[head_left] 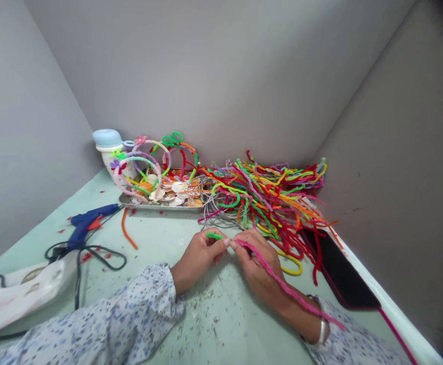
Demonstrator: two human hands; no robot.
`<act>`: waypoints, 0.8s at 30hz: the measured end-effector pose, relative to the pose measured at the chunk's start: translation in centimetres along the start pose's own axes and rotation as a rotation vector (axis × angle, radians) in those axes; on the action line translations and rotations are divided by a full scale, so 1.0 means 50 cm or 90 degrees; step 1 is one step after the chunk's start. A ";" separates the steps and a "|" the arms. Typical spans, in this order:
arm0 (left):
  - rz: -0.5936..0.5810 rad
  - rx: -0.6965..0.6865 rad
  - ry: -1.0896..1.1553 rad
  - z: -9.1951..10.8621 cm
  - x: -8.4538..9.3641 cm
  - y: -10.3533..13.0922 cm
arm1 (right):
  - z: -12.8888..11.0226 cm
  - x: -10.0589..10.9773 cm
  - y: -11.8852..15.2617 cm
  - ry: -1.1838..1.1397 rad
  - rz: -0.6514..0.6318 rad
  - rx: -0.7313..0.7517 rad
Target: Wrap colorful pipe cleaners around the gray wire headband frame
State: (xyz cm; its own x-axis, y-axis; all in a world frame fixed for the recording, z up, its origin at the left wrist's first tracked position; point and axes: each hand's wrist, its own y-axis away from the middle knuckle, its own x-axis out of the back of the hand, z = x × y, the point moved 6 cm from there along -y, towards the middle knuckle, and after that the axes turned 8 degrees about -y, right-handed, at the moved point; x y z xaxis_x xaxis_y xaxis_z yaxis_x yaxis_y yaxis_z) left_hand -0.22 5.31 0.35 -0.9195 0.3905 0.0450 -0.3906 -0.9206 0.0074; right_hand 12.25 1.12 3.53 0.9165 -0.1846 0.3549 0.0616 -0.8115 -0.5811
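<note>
1. Head view: likely risk of a slip at the pinch on a pink pipe cleaner (282, 284), owing to so slight a fingertip hold, right beside a green pipe cleaner end (214, 235); impossible to tell whether joined.
2. Also possible, a snag on the silver bracelet (323, 328), because of a trailing length laid over the right hand (257, 261) and forearm, out to a loose tip above the patterned cuff.
3. Possible, too, an accidental drag of strands from the tangled pile of pipe cleaners (270, 192), just beyond the right knuckles, in case of a careless brush.
4. Less likely, a tug on the blue glue gun (82, 230), from a backward sweep of the left sleeve (130, 314) against the black cord (78, 279) close by; heat of the nozzle impossible to judge.
5. From the lower left, forearm low over the pale green tabletop (206, 329): left hand (206, 248) pinching the green end, thumb extended toward the centre, lower fingers curled and partly hidden.
6. From the lower right, back of the hand toward the camera: right hand pinching the pink pipe cleaner near one end, thumb tips almost meeting, in front of the metal tray (160, 208) and pile.
</note>
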 end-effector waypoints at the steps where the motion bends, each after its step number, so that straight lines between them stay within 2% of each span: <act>1: 0.000 -0.001 0.000 0.000 0.000 0.000 | -0.001 -0.001 0.000 -0.001 -0.001 -0.001; 24: -0.002 0.002 -0.012 0.002 0.000 0.001 | -0.001 0.001 -0.001 -0.008 -0.016 -0.019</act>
State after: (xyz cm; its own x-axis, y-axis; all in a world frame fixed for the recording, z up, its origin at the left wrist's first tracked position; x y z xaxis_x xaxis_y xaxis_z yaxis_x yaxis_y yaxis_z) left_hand -0.21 5.26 0.46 -0.9175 0.3924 0.0644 -0.3925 -0.9197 0.0108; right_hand 12.27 1.15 3.60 0.9200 -0.1572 0.3590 0.0727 -0.8317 -0.5505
